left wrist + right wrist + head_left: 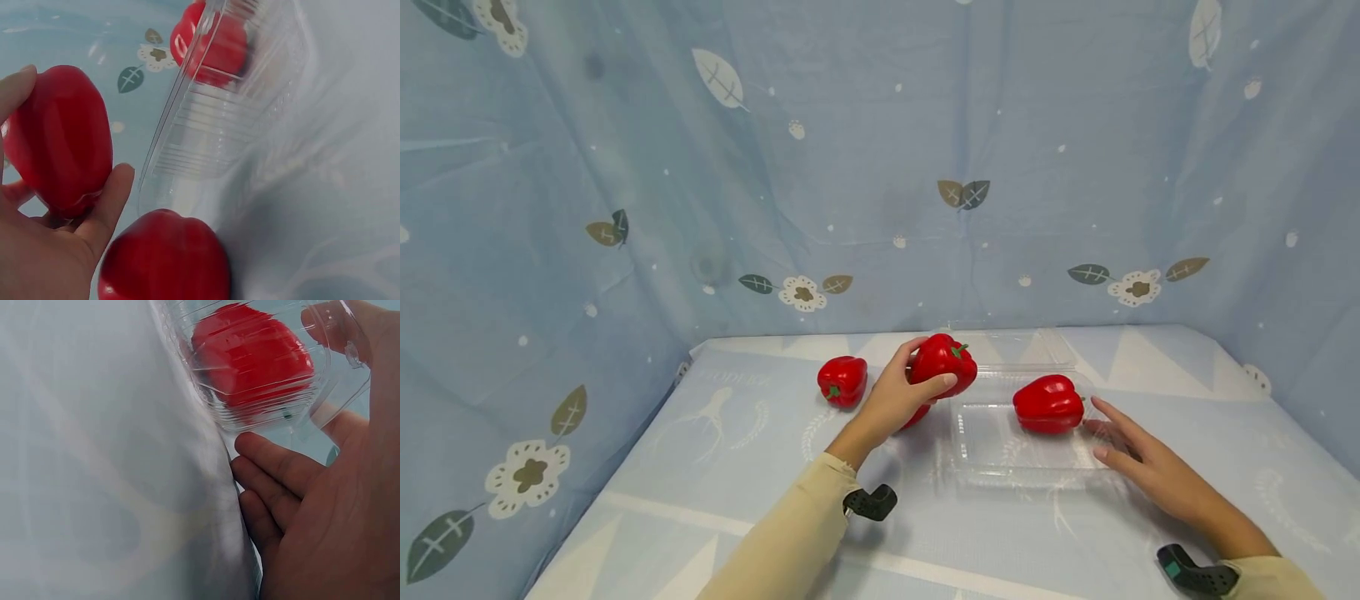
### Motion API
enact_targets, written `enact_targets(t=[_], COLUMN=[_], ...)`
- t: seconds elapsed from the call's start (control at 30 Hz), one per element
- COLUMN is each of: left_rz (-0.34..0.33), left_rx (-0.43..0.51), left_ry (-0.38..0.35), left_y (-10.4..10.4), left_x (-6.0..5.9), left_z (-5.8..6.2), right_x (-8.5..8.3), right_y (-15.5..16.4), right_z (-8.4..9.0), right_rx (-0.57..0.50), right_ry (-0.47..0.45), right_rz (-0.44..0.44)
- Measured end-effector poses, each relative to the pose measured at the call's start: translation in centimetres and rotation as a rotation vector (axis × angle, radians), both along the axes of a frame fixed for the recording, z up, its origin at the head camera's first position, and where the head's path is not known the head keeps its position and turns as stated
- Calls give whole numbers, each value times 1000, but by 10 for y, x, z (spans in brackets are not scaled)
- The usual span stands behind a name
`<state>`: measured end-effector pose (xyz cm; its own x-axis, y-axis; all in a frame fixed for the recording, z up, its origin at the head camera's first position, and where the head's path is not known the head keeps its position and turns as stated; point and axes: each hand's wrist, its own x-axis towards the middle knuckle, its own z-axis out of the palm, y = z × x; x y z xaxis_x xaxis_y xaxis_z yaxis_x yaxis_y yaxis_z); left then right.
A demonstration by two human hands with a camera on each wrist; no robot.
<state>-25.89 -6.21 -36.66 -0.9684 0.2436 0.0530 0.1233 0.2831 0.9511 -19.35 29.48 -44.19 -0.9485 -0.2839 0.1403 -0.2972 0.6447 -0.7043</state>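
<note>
My left hand [891,396] grips a red bell pepper [942,365] with a green stem, raised above the table left of a clear plastic container [992,437]. In the left wrist view the thumb and fingers curl round this pepper [62,140]. Another red bell pepper [1048,405] lies on its side inside the container. At the container's right end is my right hand [1157,467], its fingers loosely extended. In the right wrist view the thumb [322,325] overlaps the plastic rim, and several fingertips [247,444] reach the cloth beside the container wall.
A third red pepper [842,381] stands on the table to the left. One more pepper [917,415] shows partly beneath my left hand. The container's clear lid [1022,346] lies folded back behind it. A blue patterned cloth [865,167] hangs along the back and sides.
</note>
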Motion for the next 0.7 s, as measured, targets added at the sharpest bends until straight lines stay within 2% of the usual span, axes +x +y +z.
enact_targets(t=[0.23, 0.5, 0.7], left_rz=[-28, -23, -25], left_rx=[-110, -69, -37], left_ry=[30, -9, 12], left_y=[6, 18, 32], left_x=[-5, -5, -9], left_z=[7, 9, 2], right_x=[-1, 0, 1], right_y=[-2, -1, 1], right_z=[3, 4, 2], right_rx=[-11, -29, -43], right_ry=[1, -31, -48], right_rz=[3, 11, 0])
